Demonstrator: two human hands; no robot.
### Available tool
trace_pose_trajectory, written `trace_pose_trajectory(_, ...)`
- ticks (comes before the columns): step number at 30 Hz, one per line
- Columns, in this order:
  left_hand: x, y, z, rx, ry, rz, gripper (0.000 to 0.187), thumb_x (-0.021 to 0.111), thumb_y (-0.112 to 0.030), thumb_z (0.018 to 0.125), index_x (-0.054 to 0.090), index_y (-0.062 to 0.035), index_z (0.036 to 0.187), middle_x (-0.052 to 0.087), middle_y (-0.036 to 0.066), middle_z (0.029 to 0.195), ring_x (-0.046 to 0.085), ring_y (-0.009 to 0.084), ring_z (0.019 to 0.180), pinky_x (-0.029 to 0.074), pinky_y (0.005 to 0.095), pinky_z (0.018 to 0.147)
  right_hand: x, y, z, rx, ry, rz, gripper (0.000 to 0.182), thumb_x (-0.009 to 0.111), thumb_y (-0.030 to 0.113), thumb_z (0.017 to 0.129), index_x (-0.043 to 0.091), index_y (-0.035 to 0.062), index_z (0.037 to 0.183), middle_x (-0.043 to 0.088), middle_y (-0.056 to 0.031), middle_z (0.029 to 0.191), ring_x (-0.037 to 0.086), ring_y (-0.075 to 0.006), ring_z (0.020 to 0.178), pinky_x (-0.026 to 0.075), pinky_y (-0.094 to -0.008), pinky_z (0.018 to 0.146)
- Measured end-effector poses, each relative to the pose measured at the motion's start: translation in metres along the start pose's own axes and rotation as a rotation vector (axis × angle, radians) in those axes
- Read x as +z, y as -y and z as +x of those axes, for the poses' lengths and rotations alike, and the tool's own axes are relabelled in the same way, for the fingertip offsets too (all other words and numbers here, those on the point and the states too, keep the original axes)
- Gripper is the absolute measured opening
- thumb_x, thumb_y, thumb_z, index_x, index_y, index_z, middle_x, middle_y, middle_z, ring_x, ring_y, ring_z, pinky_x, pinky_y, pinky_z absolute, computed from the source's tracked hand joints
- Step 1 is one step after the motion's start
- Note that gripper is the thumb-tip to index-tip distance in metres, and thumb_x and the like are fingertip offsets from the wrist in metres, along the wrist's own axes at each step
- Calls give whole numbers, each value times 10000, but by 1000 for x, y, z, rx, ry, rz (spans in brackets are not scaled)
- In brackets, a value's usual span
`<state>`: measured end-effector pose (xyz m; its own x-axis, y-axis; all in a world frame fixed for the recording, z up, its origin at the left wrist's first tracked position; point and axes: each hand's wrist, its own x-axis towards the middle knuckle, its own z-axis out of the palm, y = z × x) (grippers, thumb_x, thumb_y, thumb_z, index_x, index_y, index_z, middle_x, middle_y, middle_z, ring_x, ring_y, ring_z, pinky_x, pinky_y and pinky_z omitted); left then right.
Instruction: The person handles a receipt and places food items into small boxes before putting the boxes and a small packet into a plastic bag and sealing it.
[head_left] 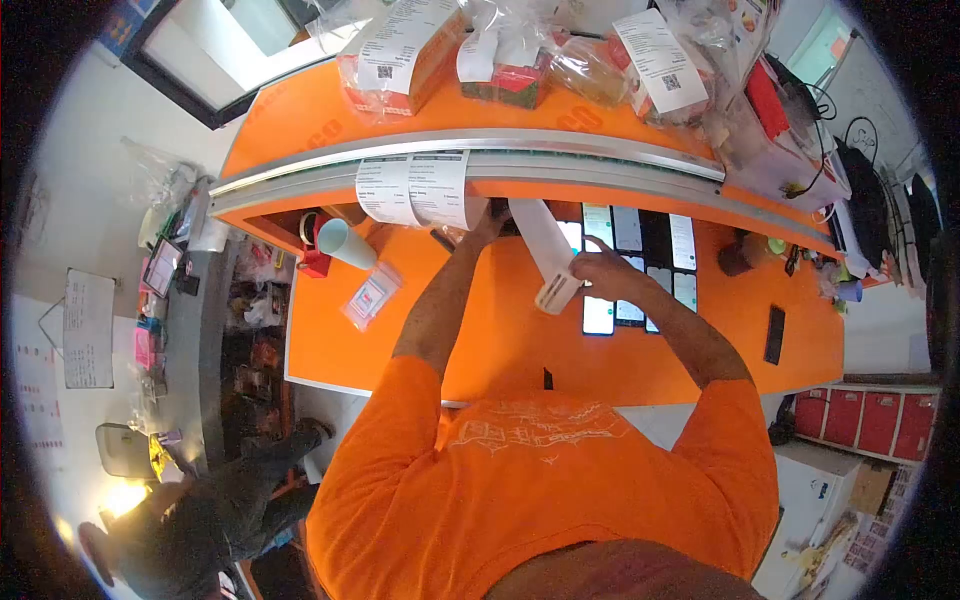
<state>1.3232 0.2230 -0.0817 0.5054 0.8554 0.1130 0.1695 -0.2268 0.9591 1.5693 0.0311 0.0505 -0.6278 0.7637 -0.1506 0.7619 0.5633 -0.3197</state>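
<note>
A long white paper strip (543, 245), seemingly a receipt, hangs down from under the shelf with its lower end curled. My right hand (600, 268) is closed on the strip's right edge. Directly beside and beneath that hand lie several smartphones (683, 243) with lit screens, set in rows. My left hand (487, 224) reaches under the shelf's front edge, close to a dark object at the strip's upper end; its fingers are mostly hidden. Two printed receipts (412, 190) hang from the shelf's metal edge, just left of my left hand.
Left on the orange table (400, 345) are a tape dispenser (314, 250), a pale cup-like roll (346, 244) and a clear packet (371, 296). A dark phone (774, 334) lies right. Bagged parcels (505, 70) sit on the upper shelf. Another person (190, 530) is at lower left.
</note>
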Motion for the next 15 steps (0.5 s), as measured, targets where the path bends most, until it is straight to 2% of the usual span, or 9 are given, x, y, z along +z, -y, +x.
trace_pose_trajectory(1,2,15,3,57,-34,126,794,655,-115,893,151,-34,1501,374,131,1459,354,258,1353,336,405,1113,0,0,-9,-24,-82,49,267,730,306,817,712,117,1004,668,-68,1019,594,-232,1101,154,-530,1171)
trace_pose_trajectory(2,0,14,4,64,-38,180,769,658,-118,885,183,-28,1484,388,154,1438,370,291,1331,332,421,1109,-38,29,-14,111,69,179,257,732,243,829,711,116,1052,676,-82,1041,620,-225,1073,271,-505,1133)
trace_pose_trajectory(5,-7,-11,0,62,-108,345,699,667,-127,860,279,-13,1430,431,224,1375,418,390,1263,317,471,1099,-59,49,-34,118,-39,682,251,728,158,841,699,67,1073,687,-70,1063,639,-185,1039,446,-430,1001)
trace_pose_trajectory(6,-3,-22,-10,84,-154,425,677,670,-129,852,311,-8,1412,445,247,1354,434,423,1240,313,488,1096,-77,67,-40,260,-88,879,230,717,74,845,683,7,1062,690,-64,1073,642,-151,988,531,-329,828)
trace_pose_trajectory(8,17,-42,-42,287,-241,576,508,657,-128,830,469,15,1280,549,284,1166,511,469,1099,398,517,982,-104,97,-50,248,-443,1153,542,698,40,852,401,16,1306,655,-145,1130,657,-183,981,560,-301,769)
trace_pose_trajectory(9,28,-71,-61,161,-59,487,410,618,-194,885,529,28,1217,600,267,1110,556,427,1076,436,475,946,-112,101,-53,251,-495,1166,812,686,46,861,176,71,1492,619,-207,1193,668,-225,1008,585,-309,745)
trace_pose_trajectory(11,32,-190,-104,94,147,48,450,503,-354,962,570,36,1175,641,214,1114,609,332,1024,453,424,925,-139,126,-58,244,-642,1077,807,676,31,858,182,69,1495,568,-222,1264,677,-246,995,600,-320,695)
trace_pose_trajectory(13,46,-234,-124,294,148,-262,514,451,-427,982,590,35,1158,654,172,1133,624,290,1010,459,402,910,-146,135,-58,264,-709,1042,827,673,24,854,166,78,1504,547,-229,1286,677,-254,1001,604,-321,679)
trace_pose_trajectory(15,38,-283,-124,187,145,-681,568,441,-475,983,580,44,1171,662,127,1111,637,252,1010,493,368,872,-148,149,-56,276,-754,1029,847,672,17,849,151,88,1512,557,-232,1273,681,-257,989,604,-318,671)
